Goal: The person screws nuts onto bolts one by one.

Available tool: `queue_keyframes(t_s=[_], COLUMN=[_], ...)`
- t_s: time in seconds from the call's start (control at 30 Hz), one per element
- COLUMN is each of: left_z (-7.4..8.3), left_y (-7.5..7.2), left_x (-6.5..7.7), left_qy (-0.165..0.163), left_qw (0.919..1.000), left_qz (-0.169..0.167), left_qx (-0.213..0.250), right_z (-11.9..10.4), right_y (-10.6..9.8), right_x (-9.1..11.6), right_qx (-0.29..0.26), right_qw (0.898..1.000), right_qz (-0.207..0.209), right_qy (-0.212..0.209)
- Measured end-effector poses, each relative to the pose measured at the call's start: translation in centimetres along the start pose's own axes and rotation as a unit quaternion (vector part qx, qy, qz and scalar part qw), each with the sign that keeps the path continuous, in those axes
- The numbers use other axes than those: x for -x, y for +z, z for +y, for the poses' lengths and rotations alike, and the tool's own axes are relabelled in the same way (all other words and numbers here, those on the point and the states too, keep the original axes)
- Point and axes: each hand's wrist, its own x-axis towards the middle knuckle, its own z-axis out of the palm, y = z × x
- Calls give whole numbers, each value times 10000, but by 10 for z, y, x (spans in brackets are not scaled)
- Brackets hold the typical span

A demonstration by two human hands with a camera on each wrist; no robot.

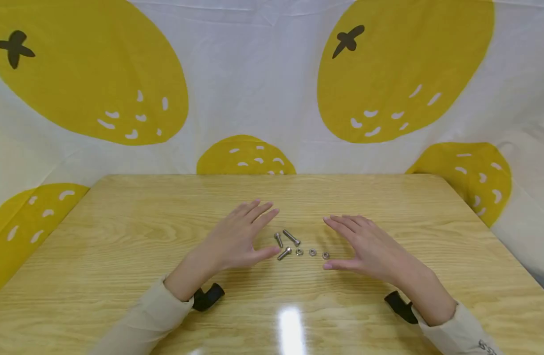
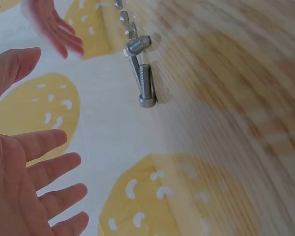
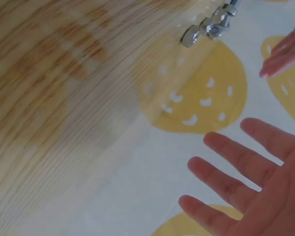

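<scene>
Three silver bolts lie close together on the table: a short bolt (image 1: 278,240), a longer bolt (image 1: 291,237) and another short bolt (image 1: 284,254) nearest the front. To their right, three silver hex nuts sit in a row: a left nut (image 1: 299,252), a middle nut (image 1: 313,252) and a right nut (image 1: 326,256). My left hand (image 1: 236,239) hovers left of the bolts, fingers extended and thumb spread, holding nothing. On the other side, my right hand (image 1: 369,249) is held beside the right nut with its fingers straight and nothing in it.
The wood-grain table (image 1: 121,236) reflects light near its front. Behind it hangs a white cloth (image 1: 254,74) printed with yellow fruit. A black wrist mount (image 1: 208,297) sits under the left wrist, and a similar black mount (image 1: 400,306) under the right.
</scene>
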Motion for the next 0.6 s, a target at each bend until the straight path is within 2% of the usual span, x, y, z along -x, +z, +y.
queue_keyframes(t_s=[0.23,0.4,0.6], left_z=[3,8,16], left_y=[7,11,13], left_x=[-16,-26,-35], left_qy=[101,167,136], left_qw=[9980,9934,9914], left_qz=[-169,-494,-730], left_qx=[605,1019,1080], right_z=[-2,-1,-2], right_y=[0,3,6], right_x=[2,2,1], right_qx=[-140,-120,-104], right_qw=[9997,9997,9997], right_qz=[-121,-151,-205], right_qy=[171,152,118])
